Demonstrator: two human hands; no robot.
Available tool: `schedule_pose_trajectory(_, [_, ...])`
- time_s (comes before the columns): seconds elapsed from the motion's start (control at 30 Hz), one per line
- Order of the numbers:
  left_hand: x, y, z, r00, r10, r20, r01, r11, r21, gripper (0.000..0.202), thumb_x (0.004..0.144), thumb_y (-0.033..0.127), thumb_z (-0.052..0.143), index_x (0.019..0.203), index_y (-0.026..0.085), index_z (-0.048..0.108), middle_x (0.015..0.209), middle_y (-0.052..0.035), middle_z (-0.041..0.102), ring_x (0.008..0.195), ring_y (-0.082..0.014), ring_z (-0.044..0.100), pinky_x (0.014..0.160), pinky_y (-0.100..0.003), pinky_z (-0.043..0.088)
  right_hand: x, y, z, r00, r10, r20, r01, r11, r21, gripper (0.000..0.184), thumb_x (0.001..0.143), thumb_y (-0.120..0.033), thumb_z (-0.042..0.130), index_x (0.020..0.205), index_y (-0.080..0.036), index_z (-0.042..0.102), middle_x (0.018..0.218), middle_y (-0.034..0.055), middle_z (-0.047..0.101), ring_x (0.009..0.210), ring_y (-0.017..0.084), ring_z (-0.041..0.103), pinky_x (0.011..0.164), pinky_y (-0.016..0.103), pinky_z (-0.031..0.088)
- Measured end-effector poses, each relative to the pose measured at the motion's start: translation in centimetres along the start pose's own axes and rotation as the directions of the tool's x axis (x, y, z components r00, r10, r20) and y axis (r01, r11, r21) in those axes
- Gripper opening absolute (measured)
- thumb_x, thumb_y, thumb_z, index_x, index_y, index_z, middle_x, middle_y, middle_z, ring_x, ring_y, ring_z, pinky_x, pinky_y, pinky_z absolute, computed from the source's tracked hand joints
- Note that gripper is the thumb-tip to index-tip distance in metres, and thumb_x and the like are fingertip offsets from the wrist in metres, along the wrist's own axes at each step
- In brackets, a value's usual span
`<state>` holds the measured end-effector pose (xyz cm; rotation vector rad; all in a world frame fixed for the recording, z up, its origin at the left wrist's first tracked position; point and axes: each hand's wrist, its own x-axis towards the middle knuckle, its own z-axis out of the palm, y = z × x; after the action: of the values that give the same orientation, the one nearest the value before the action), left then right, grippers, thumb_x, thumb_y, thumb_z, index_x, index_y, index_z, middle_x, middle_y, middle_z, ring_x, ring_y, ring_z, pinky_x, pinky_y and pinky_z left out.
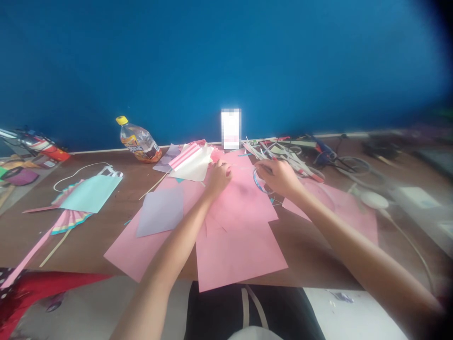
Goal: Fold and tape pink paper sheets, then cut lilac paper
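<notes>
Grip of the left hand (220,175), right of the bottle (139,146): fingers curled close together, but cannot tell of anything held inside. Grip of the right hand (278,174), farther right of the bottle: pinched on a blue ring (259,187), likely a tape roll. Faint clear strip (243,166) between both hands, perhaps tape.

Now trouble, left to right. Bottle: could tip over if bumped. Pink sheets (240,259), right of the bottle and nearer: could slide off the worktop (304,255), already past the edge at one corner. Clear strip: could twist, stick to itself or grab the pink sheets if allowed to sag. Blue ring: could drop and roll if held too loosely.

Now counting. Left of the bottle: one green card (91,194), one folded fan (72,219), one stick (54,248). In front of the bottle: one thinner stick (152,187). Right of the bottle: one purple square (161,212), at least four pink sheets, partly covered; two hands, one clear strip, one blue ring, and white strips (292,160) too messy to count.
</notes>
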<state>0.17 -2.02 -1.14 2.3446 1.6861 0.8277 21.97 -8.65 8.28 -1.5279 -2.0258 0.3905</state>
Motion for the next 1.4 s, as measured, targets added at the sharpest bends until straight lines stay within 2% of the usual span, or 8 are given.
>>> schedule_pose_trajectory(0.47, [0.0,0.1,0.0,1.000,-0.014,0.006,0.013,1.000,0.013,0.029,0.085,0.016,0.049,0.106,0.023,0.067,0.115,-0.0071,0.056,0.107,-0.0221,0.055,0.110,-0.041,0.035,-0.5,-0.2,0.0,0.999,0.014,0.038,-0.014,1.000,-0.009,0.033,0.088,-0.028,0.044,0.097,-0.019,0.075,0.067,0.0056,0.070,0.057,0.019,0.059,0.056,0.027,0.035])
schedule_pose_trajectory(0.63, [-0.1,0.4,-0.3,1.000,-0.014,0.012,0.014,1.000,0.002,0.031,0.086,0.017,0.049,0.110,0.022,0.067,0.117,-0.0081,0.055,0.108,-0.0225,0.054,0.107,-0.038,0.037,-0.6,-0.1,0.1,1.000,0.007,0.029,-0.007,1.000,-0.008,0.032,0.089,-0.029,0.045,0.096,-0.020,0.075,0.077,0.0060,0.073,0.057,0.018,0.059,0.057,0.027,0.036])
schedule_pose_trajectory(0.93, [-0.3,0.7,-0.6,1.000,-0.003,0.010,0.003,1.000,-0.031,0.032,0.086,0.016,0.048,0.111,0.021,0.068,0.118,-0.0087,0.053,0.109,-0.0218,0.053,0.103,-0.034,0.041,-0.6,0.7,0.7,0.999,-0.030,0.018,0.030,0.999,-0.020,0.030,0.091,-0.029,0.045,0.096,-0.021,0.074,0.098,0.0078,0.076,0.084,0.023,0.068,0.067,0.028,0.043])
schedule_pose_trajectory(1.13, [-0.3,0.9,-0.8,0.999,-0.023,0.045,0.023,1.000,0.002,0.034,0.087,0.017,0.047,0.114,0.023,0.067,0.120,-0.0082,0.053,0.112,-0.0224,0.052,0.103,-0.035,0.041,-0.6,1.0,0.8,0.999,-0.026,0.027,0.028,0.999,-0.046,0.031,0.092,-0.029,0.044,0.095,-0.020,0.074,0.096,0.0074,0.076,0.086,0.023,0.069,0.067,0.026,0.044])
schedule_pose_trajectory(1.4, [-0.4,0.9,-0.8,0.999,-0.016,0.041,0.016,1.000,-0.002,0.036,0.087,0.018,0.047,0.114,0.024,0.069,0.119,-0.0083,0.054,0.112,-0.0238,0.051,0.101,-0.037,0.042,-0.7,1.1,0.6,0.999,-0.033,0.038,0.036,0.996,-0.079,0.029,0.090,-0.027,0.045,0.092,-0.020,0.073,0.091,0.0071,0.076,0.081,0.022,0.069,0.064,0.026,0.041])
